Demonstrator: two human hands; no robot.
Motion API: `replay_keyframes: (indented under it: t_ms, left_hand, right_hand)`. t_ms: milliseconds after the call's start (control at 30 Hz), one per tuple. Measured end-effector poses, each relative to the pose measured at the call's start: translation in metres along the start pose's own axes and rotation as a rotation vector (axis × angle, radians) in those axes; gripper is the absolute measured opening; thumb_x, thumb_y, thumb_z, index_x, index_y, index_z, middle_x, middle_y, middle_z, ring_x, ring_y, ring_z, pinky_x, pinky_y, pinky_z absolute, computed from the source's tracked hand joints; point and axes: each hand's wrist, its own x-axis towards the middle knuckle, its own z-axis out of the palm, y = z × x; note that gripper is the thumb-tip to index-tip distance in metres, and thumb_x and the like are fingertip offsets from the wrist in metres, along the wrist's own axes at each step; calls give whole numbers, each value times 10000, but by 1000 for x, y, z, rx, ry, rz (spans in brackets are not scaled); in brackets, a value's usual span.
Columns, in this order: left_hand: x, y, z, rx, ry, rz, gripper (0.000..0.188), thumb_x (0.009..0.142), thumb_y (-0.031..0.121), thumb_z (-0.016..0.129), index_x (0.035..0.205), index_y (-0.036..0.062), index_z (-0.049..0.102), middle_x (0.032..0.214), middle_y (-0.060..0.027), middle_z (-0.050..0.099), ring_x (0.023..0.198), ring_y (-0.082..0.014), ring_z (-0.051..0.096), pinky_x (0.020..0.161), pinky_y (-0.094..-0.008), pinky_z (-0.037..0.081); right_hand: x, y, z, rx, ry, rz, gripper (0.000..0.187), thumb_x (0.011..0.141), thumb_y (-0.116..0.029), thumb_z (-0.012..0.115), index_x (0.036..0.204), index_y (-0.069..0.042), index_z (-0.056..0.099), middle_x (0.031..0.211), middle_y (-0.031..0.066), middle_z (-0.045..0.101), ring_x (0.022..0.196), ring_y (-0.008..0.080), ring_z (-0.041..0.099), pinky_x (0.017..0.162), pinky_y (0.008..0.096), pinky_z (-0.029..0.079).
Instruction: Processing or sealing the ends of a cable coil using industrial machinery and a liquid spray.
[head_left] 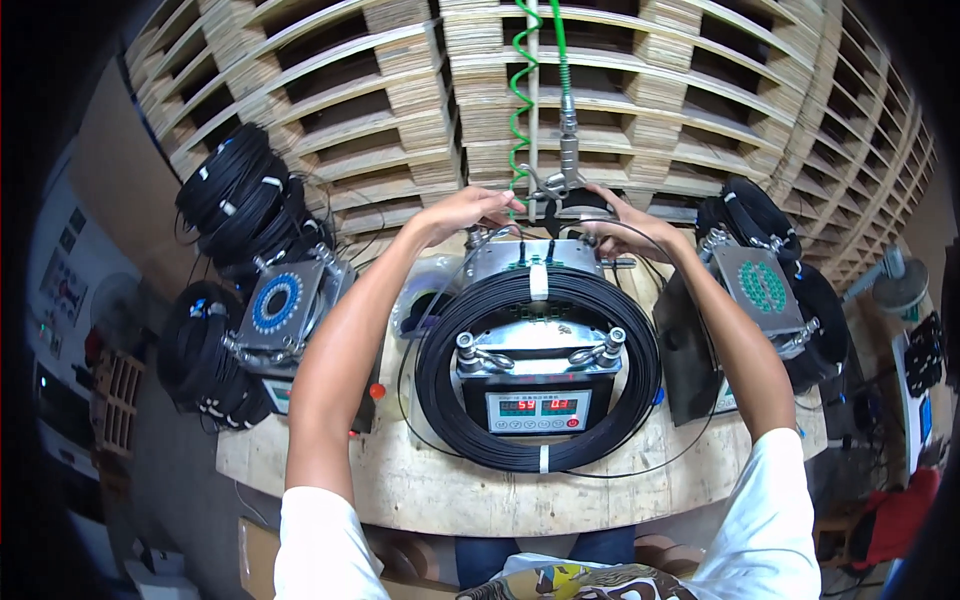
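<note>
A boxy metal polishing machine with a red digital display stands on the table before me. Around it lies a large coil of black cable, tied with white bands. My left hand reaches to the machine's rear left corner, its fingers pinched together near a corner clamp. At the rear right corner, my right hand has its fingers curled beside the other clamp, a strand of black cable passing by it. What either hand grips is hidden. Two front clamps sit on the machine's metal plate.
Left is a similar machine with a blue ring plate, beside stacked black cable coils. Another with a green-dotted plate stands right. A green coiled hose and an air gun hang before wooden pallets.
</note>
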Motion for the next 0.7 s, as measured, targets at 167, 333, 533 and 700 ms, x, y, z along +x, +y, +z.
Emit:
replay_keyframes:
  t_ms: [167,333,533,700]
  left_hand:
    - [-10,-23,17,-420,79,-60,598,1004,588,397,1287,104,606,1102,-82,706,995,-149,621,905,-325,462]
    - [-3,-38,32,-590,239,2,556,986,589,451,1187,104,634,955,-60,681,866,-130,618,777,-277,496]
    - [5,-104,27,-1266,574,294,108,946,190,666,971,119,587,734,-2,578,664,-130,568,596,-282,504]
    - [-4,-86,49,-1229,724,215,162,928,245,696,989,119,614,813,-34,627,674,-142,588,611,-286,503]
  right_hand:
    - [-6,-10,16,58,5,-4,874,883,-351,739,1553,-207,195,1008,50,563,709,93,518,637,242,486]
    - [-7,-10,9,64,-37,29,856,895,-378,722,1550,-212,195,1183,82,539,885,133,540,728,276,507]
    - [-8,-13,17,130,-30,14,794,934,-275,685,1558,-238,195,1020,50,526,711,105,540,654,266,533]
    - [-11,-8,10,137,-12,69,816,916,-301,707,1553,-227,202,1072,84,531,769,148,570,679,280,544]
